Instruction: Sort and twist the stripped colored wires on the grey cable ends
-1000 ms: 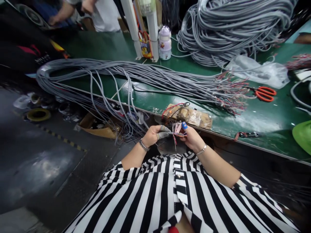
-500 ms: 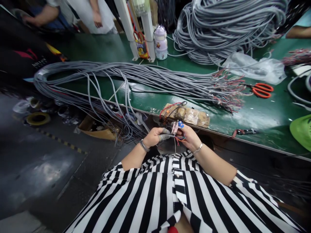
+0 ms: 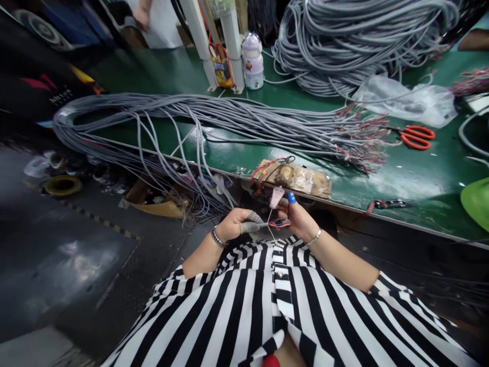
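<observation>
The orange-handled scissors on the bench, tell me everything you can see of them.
The scissors have two orange-red handle loops, smooth and plastic-looking, and dark blades. They lie flat on the green bench top, handles toward the right, blades pointing left into the frayed ends of the grey cable bundle. The tips are hidden among the wires, and no hand touches them.

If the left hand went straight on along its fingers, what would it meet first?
Likely the right hand, with thin coloured wires in between, though this single view leaves depth unclear.
</observation>
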Action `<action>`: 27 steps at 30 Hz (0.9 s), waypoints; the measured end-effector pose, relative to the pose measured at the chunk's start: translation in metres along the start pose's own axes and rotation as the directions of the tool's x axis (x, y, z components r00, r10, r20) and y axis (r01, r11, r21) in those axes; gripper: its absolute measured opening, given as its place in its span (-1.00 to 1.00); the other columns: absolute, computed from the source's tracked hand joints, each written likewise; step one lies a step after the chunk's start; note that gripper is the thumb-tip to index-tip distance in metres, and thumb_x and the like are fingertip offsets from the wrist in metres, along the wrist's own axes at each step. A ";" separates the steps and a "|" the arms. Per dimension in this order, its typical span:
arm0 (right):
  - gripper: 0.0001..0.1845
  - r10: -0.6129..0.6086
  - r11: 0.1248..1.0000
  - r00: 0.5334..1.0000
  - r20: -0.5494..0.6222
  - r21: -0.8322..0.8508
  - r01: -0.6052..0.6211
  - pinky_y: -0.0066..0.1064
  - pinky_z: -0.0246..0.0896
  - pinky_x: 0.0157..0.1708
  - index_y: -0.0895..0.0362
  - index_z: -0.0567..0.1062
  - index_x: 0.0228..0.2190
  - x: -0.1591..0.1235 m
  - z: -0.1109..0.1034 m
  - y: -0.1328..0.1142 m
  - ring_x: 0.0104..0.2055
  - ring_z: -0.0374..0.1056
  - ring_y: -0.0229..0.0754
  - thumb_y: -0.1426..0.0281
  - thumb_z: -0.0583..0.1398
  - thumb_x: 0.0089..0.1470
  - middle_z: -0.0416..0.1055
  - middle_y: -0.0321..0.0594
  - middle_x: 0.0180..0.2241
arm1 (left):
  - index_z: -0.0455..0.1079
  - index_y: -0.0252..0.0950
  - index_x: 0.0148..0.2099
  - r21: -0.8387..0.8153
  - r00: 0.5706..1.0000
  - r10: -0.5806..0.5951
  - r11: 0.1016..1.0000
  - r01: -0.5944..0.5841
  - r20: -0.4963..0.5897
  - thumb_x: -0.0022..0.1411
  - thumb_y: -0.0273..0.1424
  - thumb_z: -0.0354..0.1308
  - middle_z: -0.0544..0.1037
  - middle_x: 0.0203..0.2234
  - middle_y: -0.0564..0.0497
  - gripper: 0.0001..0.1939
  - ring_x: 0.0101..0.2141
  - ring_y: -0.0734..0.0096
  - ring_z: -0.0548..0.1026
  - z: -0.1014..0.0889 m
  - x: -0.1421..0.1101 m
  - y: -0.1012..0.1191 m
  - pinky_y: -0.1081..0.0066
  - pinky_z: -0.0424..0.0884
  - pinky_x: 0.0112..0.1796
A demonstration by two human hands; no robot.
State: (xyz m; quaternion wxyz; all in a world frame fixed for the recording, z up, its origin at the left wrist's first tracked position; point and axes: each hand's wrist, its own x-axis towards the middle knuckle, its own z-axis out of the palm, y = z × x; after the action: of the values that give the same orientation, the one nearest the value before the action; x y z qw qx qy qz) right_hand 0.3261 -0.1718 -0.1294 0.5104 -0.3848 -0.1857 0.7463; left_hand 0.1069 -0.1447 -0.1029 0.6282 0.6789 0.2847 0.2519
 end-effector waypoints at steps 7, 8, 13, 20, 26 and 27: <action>-0.43 0.043 0.997 0.999 -0.030 -0.056 -0.045 -0.57 -0.44 -0.75 0.15 0.41 -0.45 -0.003 -0.001 -0.004 -0.66 -0.13 -0.47 -0.13 0.27 -0.14 0.44 -0.25 -0.45 | 0.55 -0.42 -0.32 0.056 0.994 0.104 0.993 -0.106 0.044 0.16 -0.25 0.25 0.59 -0.48 -0.11 -0.72 -0.48 0.42 0.52 0.005 -0.023 0.008 0.49 0.43 -0.41; -0.43 0.044 0.997 0.999 -0.027 -0.060 -0.046 -0.57 -0.45 -0.75 0.15 0.40 -0.46 -0.003 -0.001 -0.005 -0.67 -0.15 -0.48 -0.14 0.26 -0.13 0.44 -0.24 -0.46 | 0.55 -0.42 -0.32 0.067 0.993 0.115 0.991 -0.116 0.017 0.17 -0.26 0.24 0.59 -0.48 -0.11 -0.73 -0.48 0.43 0.51 0.006 -0.025 0.008 0.50 0.43 -0.41; -0.40 0.057 0.991 0.998 0.027 -0.121 -0.054 -0.56 -0.49 -0.74 0.15 0.37 -0.51 -0.002 -0.001 -0.007 -0.70 -0.32 -0.49 -0.17 0.18 -0.06 0.34 -0.31 -0.57 | 0.54 -0.39 -0.30 0.024 0.981 0.123 0.992 -0.121 -0.148 0.17 -0.29 0.26 0.59 -0.47 -0.08 -0.77 -0.46 0.45 0.52 0.007 -0.033 -0.001 0.52 0.43 -0.40; -0.33 0.098 0.974 0.995 0.025 -0.210 -0.090 -0.57 -0.50 -0.75 0.16 0.28 -0.66 -0.005 -0.001 -0.005 -0.72 -0.40 -0.52 -0.21 0.13 -0.05 -0.06 -0.48 -0.76 | 0.53 -0.38 -0.24 0.089 0.976 -0.002 0.996 0.022 -0.219 0.14 -0.25 0.26 0.61 -0.40 -0.08 -0.73 -0.39 0.39 0.55 -0.001 -0.033 -0.021 0.45 0.47 -0.29; -0.44 -0.191 0.959 0.953 -0.237 -0.252 0.129 -0.62 -0.38 -0.77 0.09 0.18 -0.57 -0.006 -0.007 -0.001 -0.75 -0.24 -0.51 -0.07 0.29 -0.13 0.10 -0.48 -0.74 | 0.52 -0.28 -0.11 0.513 0.944 -0.145 0.810 0.285 -0.295 0.08 -0.39 0.24 0.62 -0.26 -0.03 -0.71 -0.27 0.34 0.55 -0.022 -0.018 -0.029 0.37 0.47 -0.16; -0.44 -0.207 0.955 0.947 -0.245 -0.259 0.142 -0.61 -0.37 -0.78 0.09 0.18 -0.56 -0.006 -0.009 0.000 -0.76 -0.23 -0.51 -0.06 0.29 -0.13 0.12 -0.48 -0.73 | 0.52 -0.29 -0.10 0.515 0.942 -0.141 0.808 0.288 -0.306 0.09 -0.40 0.22 0.62 -0.26 -0.04 -0.71 -0.27 0.34 0.56 -0.026 -0.014 -0.025 0.36 0.47 -0.15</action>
State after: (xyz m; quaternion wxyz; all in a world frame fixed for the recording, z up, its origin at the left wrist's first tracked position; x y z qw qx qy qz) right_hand 0.3337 -0.1779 -0.1329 0.5455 -0.5228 -0.2364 0.6109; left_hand 0.0771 -0.1352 -0.1258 0.3882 0.7564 0.4982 0.1702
